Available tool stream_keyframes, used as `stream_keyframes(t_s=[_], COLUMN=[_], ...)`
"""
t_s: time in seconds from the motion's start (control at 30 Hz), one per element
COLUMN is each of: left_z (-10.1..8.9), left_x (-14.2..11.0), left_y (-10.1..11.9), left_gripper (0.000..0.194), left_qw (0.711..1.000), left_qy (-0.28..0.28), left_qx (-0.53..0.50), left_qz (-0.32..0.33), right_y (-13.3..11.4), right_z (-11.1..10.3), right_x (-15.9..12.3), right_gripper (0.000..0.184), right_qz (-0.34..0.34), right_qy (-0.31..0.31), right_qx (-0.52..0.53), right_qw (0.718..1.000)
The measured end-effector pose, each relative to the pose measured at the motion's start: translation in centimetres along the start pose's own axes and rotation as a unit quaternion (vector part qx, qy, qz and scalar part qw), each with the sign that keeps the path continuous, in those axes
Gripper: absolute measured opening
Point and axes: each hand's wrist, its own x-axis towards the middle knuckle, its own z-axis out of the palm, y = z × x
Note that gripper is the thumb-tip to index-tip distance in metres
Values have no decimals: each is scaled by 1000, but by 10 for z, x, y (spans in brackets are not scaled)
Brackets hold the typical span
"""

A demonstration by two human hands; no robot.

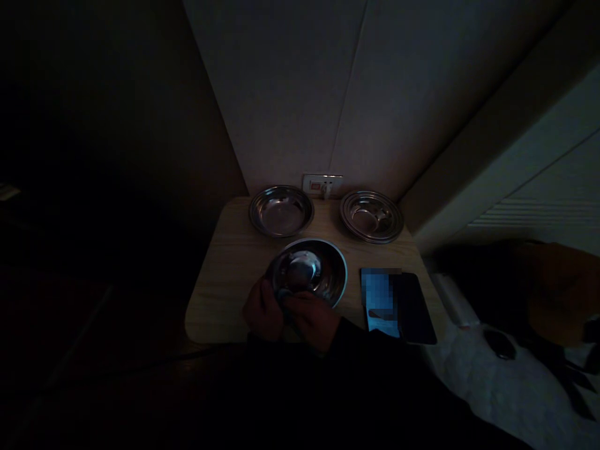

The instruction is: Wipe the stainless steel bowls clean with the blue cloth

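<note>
In the head view a shiny metal bowl (330, 265) is tilted slightly at the front of a small wooden table (220, 269). My left hand (265, 312) is closed on its near left rim. Beside it, my right hand (313, 319) is closed on a dark bluish cloth (284, 294), pressed at the bowl's near edge. Dim light hides most of the cloth and the fingertips. Behind the bowl, a shallow metal dish (281, 214) rests at the back left, and stacked metal dishes (370, 219) rest at the back right.
A device with a partly lit screen (415, 306) lies on the table's right side. A wall socket (322, 185) with a plug is behind the dishes. White bedding (487, 394) with a dark object (499, 344) lies to the right. A pale wall bounds the table's back.
</note>
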Motion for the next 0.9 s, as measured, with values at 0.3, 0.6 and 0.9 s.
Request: stream_keyframes(t_s=[0.3, 0.6, 0.9], left_z=[-4, 4, -5], left_x=[8, 0, 20], left_y=[3, 2, 8], left_gripper=[31, 33, 30], left_qw=[998, 1000, 997], left_qy=[-42, 17, -66], left_qx=[15, 22, 7], left_qz=[39, -7, 34], right_y=[18, -8, 20], right_z=[-34, 13, -3], right_x=[-19, -4, -40], right_gripper=[30, 35, 38], right_qz=[-27, 1, -68], right_qy=[-80, 49, 15], right_qx=[-195, 0, -200], right_qw=[977, 999, 977])
